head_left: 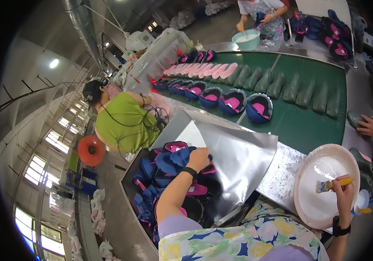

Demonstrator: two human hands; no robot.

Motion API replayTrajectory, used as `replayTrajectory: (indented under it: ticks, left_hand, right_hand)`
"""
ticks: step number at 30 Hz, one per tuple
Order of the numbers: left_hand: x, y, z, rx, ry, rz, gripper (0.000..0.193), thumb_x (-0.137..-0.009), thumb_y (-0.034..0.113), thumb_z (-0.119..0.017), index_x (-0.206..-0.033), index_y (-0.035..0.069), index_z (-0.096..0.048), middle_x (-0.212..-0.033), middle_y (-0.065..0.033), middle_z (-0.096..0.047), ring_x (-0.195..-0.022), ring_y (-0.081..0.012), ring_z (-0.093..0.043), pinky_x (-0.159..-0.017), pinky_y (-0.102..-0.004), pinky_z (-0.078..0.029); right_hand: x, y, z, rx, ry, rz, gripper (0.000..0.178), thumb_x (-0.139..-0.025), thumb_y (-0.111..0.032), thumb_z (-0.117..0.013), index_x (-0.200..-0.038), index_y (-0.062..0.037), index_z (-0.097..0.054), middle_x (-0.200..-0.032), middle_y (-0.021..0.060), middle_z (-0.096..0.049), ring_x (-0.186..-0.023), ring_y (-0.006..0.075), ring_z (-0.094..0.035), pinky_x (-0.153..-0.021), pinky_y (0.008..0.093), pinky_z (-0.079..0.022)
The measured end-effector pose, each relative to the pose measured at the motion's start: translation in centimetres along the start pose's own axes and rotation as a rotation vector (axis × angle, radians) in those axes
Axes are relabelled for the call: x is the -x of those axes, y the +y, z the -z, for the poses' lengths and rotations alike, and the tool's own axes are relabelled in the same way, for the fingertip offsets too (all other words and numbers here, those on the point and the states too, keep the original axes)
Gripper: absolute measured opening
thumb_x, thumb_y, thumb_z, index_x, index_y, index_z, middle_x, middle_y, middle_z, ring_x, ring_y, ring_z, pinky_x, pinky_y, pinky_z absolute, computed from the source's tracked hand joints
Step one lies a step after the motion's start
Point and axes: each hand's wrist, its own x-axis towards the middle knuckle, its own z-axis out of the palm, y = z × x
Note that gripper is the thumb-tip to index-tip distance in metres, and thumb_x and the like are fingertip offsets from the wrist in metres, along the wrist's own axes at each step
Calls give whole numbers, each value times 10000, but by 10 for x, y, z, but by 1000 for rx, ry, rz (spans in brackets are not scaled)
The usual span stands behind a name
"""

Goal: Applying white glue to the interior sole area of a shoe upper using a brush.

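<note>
A: Nearest us, floral apron [256,230]. Shoe upper [181,156]?

B: Blue, soft-looking, lying just left of the left hand [199,159], the nearer one, atop a jumbled pile [165,165]. Long axis unclear.

A: Grip?

B: Left fingers curl at its edge; hold, we cannot tell. The right hand [344,193] is closed round a yellow-handled flat paintbrush [325,186], bristles above white liquid [319,208] in a round basin [298,191].

Brush [326,186] in right hand [343,190]

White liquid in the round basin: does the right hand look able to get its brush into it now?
Likely yes: the right hand holds the brush over the basin, with nothing visible between bristles and white liquid.
</note>
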Motion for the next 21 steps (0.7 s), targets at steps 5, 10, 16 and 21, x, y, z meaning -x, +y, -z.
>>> replayTrajectory:
  ticks: [5, 10, 16, 21]
  left_hand:
    - [-24, 103, 64, 295, 326, -407, 441, -755, -13, -589, -1176, 108, -636, -936, -136, -603, -928, -346, -584, -790, -442, -497]
    - [31, 93, -3, 305, 9, -585, 527, -720, -30, -623, -1228, 110, -603, -1135, -178, -559, -1026, -408, -568, -876, -473, -494]
    - [-12, 89, 36, 129, 8, -431, 402, -753, 3, -657, -1135, 123, -611, -1058, -125, -622, -930, -390, -624, -791, -442, -536]
    - [-38, 67, 106, 696, 173, -135, 498, -851, 27, -627, -1339, 109, -575, -1078, -103, -664, -1003, -238, -643, -857, -375, -510]
  right_hand:
    - [10, 15, 0, 98, 16, 25, 133, -933, -137, -665, -914, -16, -614, -778, 18, -616, -734, 99, -602, -635, 269, -473]
    - [-15, -23, -24, 386, 21, 61, 300, -904, -270, -705, -907, 27, -661, -734, 169, -664, -661, 264, -650, -625, 368, -497]
    - [-26, 0, -53, 317, -116, 223, 232, -845, -184, -748, -913, 9, -638, -786, 166, -672, -706, 263, -666, -657, 350, -514]
    - [-8, 1, -57, 590, -460, 304, 200, -848, -160, -716, -944, -24, -603, -853, 178, -669, -822, 388, -657, -740, 449, -505]
